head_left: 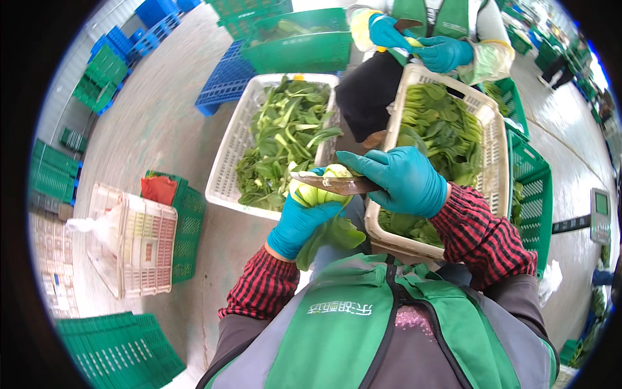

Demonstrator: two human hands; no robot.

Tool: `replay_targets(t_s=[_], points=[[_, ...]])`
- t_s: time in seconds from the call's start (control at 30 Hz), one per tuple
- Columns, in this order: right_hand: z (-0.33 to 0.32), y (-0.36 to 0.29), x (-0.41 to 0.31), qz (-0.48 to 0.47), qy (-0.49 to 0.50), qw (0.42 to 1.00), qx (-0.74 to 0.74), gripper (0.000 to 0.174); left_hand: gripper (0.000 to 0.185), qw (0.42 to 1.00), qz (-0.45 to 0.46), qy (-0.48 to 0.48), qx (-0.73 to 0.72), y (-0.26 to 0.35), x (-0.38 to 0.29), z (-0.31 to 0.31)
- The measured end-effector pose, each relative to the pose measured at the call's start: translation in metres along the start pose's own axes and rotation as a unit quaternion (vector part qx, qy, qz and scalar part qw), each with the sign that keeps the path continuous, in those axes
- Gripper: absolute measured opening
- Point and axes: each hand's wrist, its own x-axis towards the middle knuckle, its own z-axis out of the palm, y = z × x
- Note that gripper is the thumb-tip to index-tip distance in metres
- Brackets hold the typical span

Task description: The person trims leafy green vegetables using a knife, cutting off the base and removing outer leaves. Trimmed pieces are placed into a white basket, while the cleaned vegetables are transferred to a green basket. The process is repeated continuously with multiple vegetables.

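My left hand [305, 221], in a teal glove, grips a head of bok choy [316, 193] with its pale base turned up and its leaves hanging below. In my right hand [407, 181], gloved alike, is a knife [340, 185] with a brown-stained blade. The blade lies across the base of the bok choy, its tip pointing left. Behind my left hand stands a white plastic crate [228, 150] of loose leaves and stalks [286, 131]. Under and beyond my right hand, a cream crate [493, 165] holds bok choy heads [437, 121] laid in rows.
Opposite me, a co-worker's gloved hands [444, 52] hold a knife and a vegetable. Green crates [529, 194] stand at the right, near a scale display [600, 214]. A blue pallet [226, 80] carries green crates [301, 48]. A pinkish crate [148, 243] sits left; stacked green crates [116, 350] lie lower left.
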Motion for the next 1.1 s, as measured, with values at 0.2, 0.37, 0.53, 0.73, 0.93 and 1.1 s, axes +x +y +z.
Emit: replay_targets(t_s=[0.2, 0.37, 0.53, 0.73, 0.93, 1.1], points=[[0.063, 0.041, 0.048, 0.158, -0.112, 0.977, 0.091, 0.056, 0.066, 0.996, 0.04, 0.029, -0.071, 0.023, -0.036, -0.049], [0.095, 0.016, 0.055, 0.217, -0.023, 0.883, 0.415, 0.05, 0.065, 0.979, -0.005, 0.165, -0.123, 0.027, -0.041, -0.06], [0.074, -0.023, 0.033, 0.324, 0.012, 0.688, 0.65, 0.061, 0.087, 0.967, 0.104, 0.115, 0.2, 0.012, -0.006, -0.041], [0.052, -0.034, -0.003, 0.241, 0.197, 0.639, 0.704, 0.102, 0.08, 0.879, 0.221, 0.045, 0.421, -0.002, 0.034, 0.021], [0.006, -0.004, -0.064, 0.244, 0.33, 0.633, 0.656, 0.099, 0.072, 0.93, 0.135, -0.13, 0.316, -0.001, 0.079, 0.111], [-0.041, -0.009, -0.15, 0.269, 0.428, 0.443, 0.741, 0.06, 0.071, 0.835, 0.235, -0.216, 0.447, 0.006, 0.084, 0.182]])
